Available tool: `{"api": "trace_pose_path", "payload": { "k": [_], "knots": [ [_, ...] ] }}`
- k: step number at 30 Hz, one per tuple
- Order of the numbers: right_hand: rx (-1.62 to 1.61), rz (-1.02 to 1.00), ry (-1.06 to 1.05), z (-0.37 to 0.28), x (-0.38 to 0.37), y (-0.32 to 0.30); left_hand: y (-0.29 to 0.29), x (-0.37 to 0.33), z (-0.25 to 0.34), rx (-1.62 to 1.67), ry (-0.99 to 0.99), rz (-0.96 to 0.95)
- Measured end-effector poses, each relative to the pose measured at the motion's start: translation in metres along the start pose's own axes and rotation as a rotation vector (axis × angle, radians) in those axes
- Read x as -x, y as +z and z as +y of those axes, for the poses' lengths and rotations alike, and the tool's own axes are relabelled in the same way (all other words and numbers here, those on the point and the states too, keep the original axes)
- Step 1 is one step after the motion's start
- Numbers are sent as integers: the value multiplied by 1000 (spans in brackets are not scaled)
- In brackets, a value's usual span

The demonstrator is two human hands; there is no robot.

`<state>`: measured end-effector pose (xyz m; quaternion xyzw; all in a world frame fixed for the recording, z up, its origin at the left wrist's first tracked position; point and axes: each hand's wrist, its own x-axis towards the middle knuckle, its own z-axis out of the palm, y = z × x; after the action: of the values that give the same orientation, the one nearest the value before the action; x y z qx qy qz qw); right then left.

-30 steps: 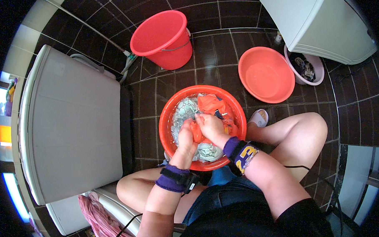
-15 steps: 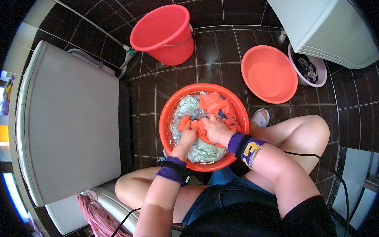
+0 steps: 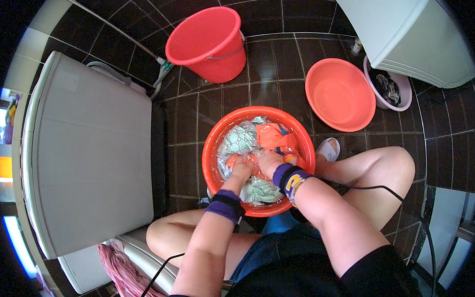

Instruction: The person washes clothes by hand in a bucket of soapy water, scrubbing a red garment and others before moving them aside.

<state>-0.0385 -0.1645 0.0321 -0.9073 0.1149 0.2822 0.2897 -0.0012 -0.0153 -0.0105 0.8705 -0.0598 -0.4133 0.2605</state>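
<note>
Between my knees stands an orange-red basin [image 3: 208, 155] of water and wet clothes. My left hand [image 3: 242, 169] is closed on an orange garment [image 3: 270, 137], its fingertips down in the water. Close beside it, my right hand [image 3: 269, 163] grips the same garment, with its fingers mostly hidden by cloth and water. A pale green patterned cloth [image 3: 238, 139] bulges up at the basin's far left. Toward me lies a green checked cloth [image 3: 261, 191]. Purple and black bands circle both wrists.
A red bucket [image 3: 207, 42] stands at the far wall. To the right are an empty orange basin [image 3: 340, 95] and a pale tub [image 3: 403, 95] holding dark items. A large grey-topped appliance [image 3: 91, 153] fills the left; pink cloth [image 3: 124, 273] hangs near it. A black cable [image 3: 375, 187] crosses my leg.
Both hands have pushed lower into the water, taking the bunched orange cloth down with them. The right hand's fingers, visible before, are now largely hidden.
</note>
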Motion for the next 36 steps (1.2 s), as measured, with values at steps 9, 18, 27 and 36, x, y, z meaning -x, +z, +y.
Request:
{"api": "trace_pose_path", "payload": {
  "k": [9,18,27,36],
  "knots": [
    [-733,419,-322,-56,63,-50,-40,54,53,1285,-50,288],
    [-603,531,-429,-92,133,-51,-57,65,57,1591,141,-76],
    [-447,778,-319,-58,81,-40,-34,88,86,1615,69,52],
    [-528,594,-83,-7,53,-56,-48,100,92,1351,29,289]
  ]
}}
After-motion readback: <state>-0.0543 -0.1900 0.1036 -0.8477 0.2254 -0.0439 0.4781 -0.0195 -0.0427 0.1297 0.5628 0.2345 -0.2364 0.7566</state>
